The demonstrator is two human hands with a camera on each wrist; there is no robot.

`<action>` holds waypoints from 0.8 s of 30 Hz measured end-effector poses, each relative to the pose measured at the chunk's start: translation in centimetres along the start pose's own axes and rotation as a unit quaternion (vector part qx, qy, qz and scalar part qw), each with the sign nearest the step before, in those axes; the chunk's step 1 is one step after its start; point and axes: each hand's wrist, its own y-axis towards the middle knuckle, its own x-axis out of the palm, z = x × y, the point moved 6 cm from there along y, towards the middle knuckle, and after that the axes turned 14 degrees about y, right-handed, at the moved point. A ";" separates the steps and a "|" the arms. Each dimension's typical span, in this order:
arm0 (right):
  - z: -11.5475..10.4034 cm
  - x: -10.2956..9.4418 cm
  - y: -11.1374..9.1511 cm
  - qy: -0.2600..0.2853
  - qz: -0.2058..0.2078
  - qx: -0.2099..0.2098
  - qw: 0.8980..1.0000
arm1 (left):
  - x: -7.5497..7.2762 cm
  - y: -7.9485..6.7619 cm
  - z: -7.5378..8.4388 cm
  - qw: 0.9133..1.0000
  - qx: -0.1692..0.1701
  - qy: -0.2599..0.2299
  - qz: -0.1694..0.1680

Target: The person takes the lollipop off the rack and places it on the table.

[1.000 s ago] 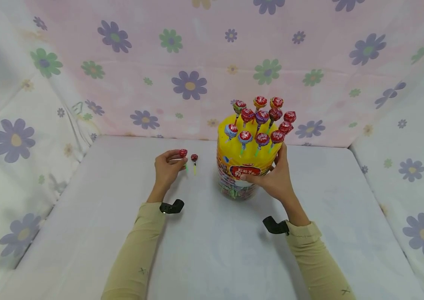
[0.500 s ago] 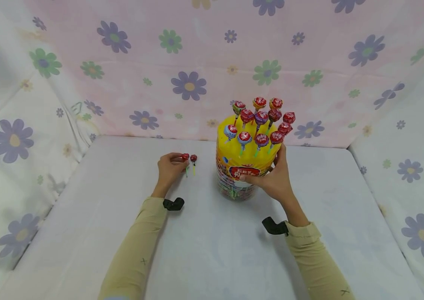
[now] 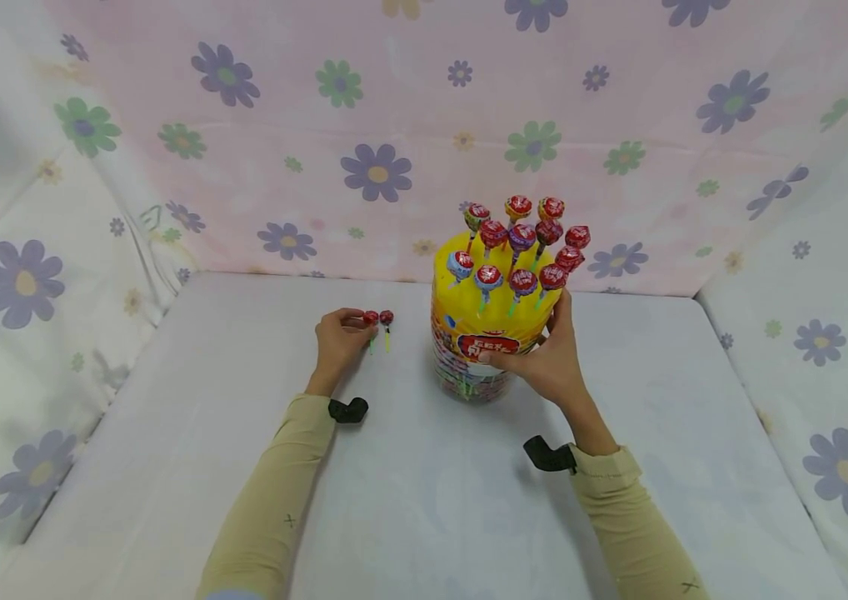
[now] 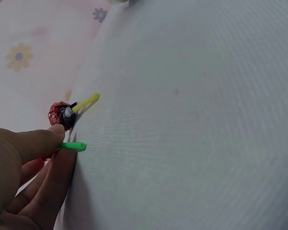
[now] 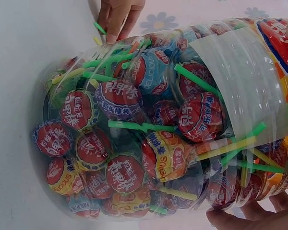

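My left hand pinches a red-wrapped lollipop with a green stick, low at the tabletop. Just right of it lies a second lollipop, dark red with a yellow stick. My right hand grips the side of a large clear jar with a yellow top, thumb across its front label. Several lollipops stand upright in that top, and many more wrapped ones fill the jar. The right fingers behind the jar are partly hidden.
A white cloth covers the table. Flower-printed curtains close off the back and both sides. The jar stands right of centre, near the back edge.
My left hand has moved slightly right and down, bringing its lollipop beside the one lying on the table. The right hand and jar have stayed in place.
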 end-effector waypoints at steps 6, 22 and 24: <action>-0.1 0.0 -0.1 0.000 0.002 0.000 1.000 | 0.0 -0.2 0.0 1.000 -0.009 0.003 0.007; 0.0 0.0 0.0 0.008 -0.002 -0.001 1.000 | -2.5 -2.0 2.0 0.996 0.061 -0.062 0.000; 0.0 0.0 0.0 0.009 -0.001 0.000 1.000 | -2.9 -2.3 3.0 0.993 0.082 -0.080 -0.001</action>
